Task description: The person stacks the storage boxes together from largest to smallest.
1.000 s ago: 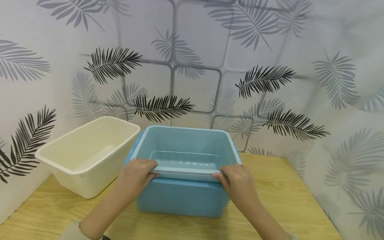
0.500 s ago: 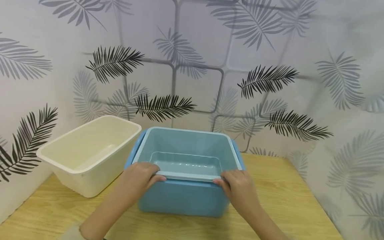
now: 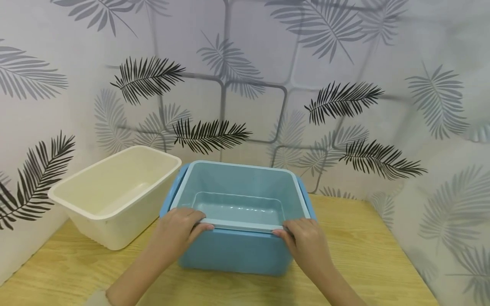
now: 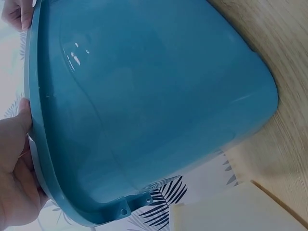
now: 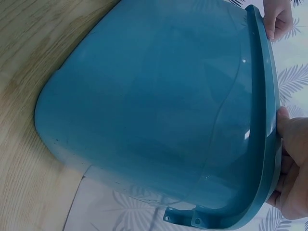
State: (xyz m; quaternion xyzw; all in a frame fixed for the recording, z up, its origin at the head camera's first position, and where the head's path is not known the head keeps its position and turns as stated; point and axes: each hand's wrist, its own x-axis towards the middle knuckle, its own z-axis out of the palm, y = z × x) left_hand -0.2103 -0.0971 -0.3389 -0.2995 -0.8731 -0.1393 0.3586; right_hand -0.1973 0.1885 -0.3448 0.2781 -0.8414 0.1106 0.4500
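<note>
A light blue plastic bin sits nested inside a darker blue bin in the middle of the wooden table. With fingers over its front rim and thumb below, my left hand grips the light blue bin near the left corner. My right hand holds the same rim near the right corner. The darker bin's rim shows along both sides. Both wrist views are filled by the darker bin's outer wall, with small lugs having holes under its rim. The light blue bin's inside shows no contents.
A cream rectangular bin stands on the table at the left, close beside the blue bins. Behind the table rises a wall covered with a leaf pattern; another wall section runs along the right.
The light blue bin has sunk slightly into the darker one, and more of the darker side rims shows. Both hands moved down with it and still grip the front rim.
</note>
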